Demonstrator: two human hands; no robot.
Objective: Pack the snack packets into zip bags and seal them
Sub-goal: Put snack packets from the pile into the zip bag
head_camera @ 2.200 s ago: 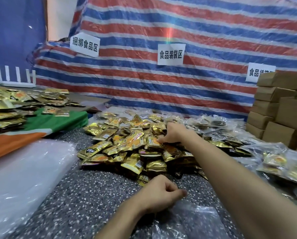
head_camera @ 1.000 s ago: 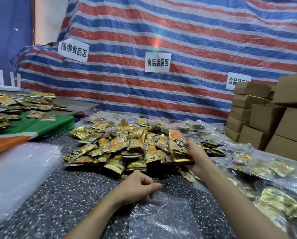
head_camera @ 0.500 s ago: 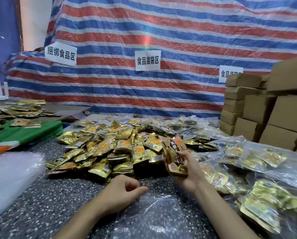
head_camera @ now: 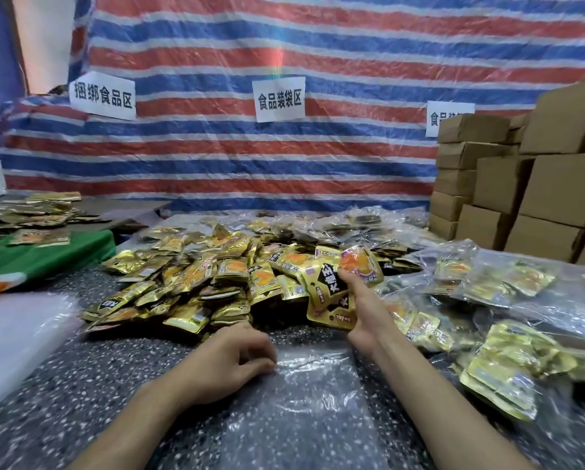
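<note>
A clear, empty zip bag [head_camera: 304, 401] lies flat. Just beyond it spreads a loose heap of gold snack packets [head_camera: 196, 276]. Above its far right corner the right hand [head_camera: 362, 313] grips a fanned handful [head_camera: 328, 293] of them upright. Filled zip bags [head_camera: 508, 337] lie jumbled to its right.

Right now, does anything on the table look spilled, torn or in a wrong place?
Nothing stands out. The loose packets lie in one heap on the table, the filled bags look whole, the right hand holds a bunch of packets, and the left hand pinches the edge of the flat, empty zip bag.
</note>
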